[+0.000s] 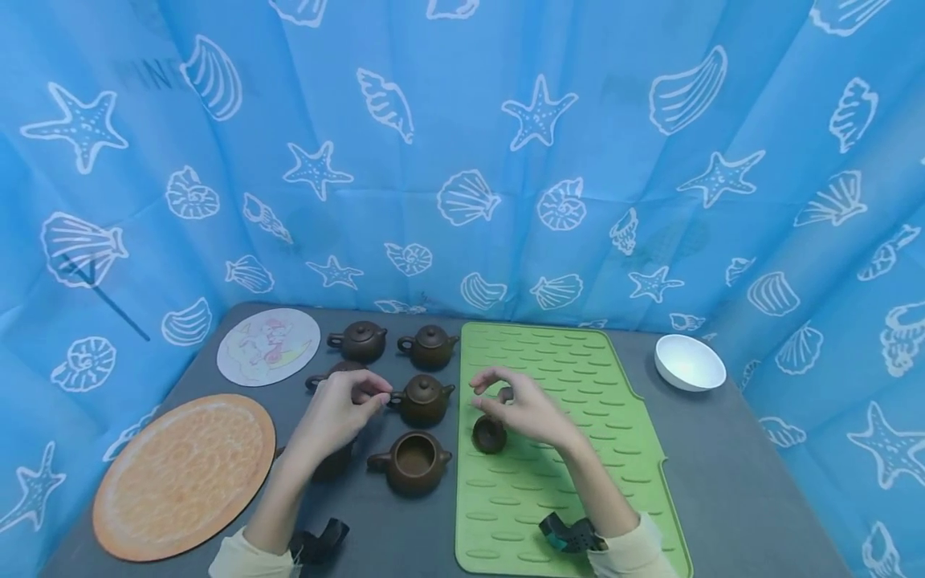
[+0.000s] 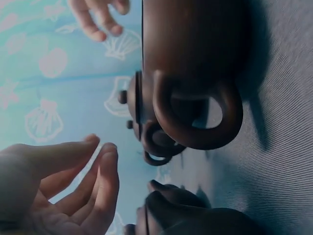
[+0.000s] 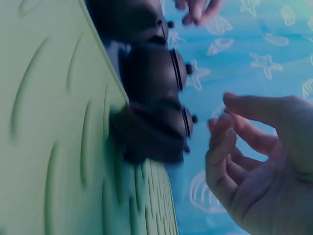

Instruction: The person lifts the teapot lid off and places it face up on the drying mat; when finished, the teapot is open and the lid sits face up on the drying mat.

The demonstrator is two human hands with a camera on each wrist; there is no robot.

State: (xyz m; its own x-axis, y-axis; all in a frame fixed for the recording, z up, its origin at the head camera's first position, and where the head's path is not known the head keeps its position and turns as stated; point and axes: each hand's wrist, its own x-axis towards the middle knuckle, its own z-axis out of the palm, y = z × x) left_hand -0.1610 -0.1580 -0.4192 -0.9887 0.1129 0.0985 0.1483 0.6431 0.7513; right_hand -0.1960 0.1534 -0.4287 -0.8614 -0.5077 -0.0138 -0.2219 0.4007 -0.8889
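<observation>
My left hand (image 1: 345,411) hovers beside the handle of a lidded brown teapot (image 1: 424,404), thumb and fingertips close together with nothing between them. Nearer to me, a lidless teapot (image 1: 415,466) shows its round hollow inside. A small brown lid (image 1: 489,434) lies tilted on the green mat (image 1: 499,506), blurred in the right wrist view. Just above the lid is my right hand (image 1: 522,405), fingers loosely bent; a gap separates fingertips (image 3: 227,122) and lid in the right wrist view. My left hand and forearm partly cover two more teapots (image 1: 334,461).
Two lidded teapots (image 1: 363,342) stand at the back. To the left lie an orange round mat (image 1: 184,478) and a pale round mat with a drawing (image 1: 267,347). A white bowl (image 1: 690,363) stands at right rear. A blue shell-patterned curtain (image 1: 462,160) encloses the grey table.
</observation>
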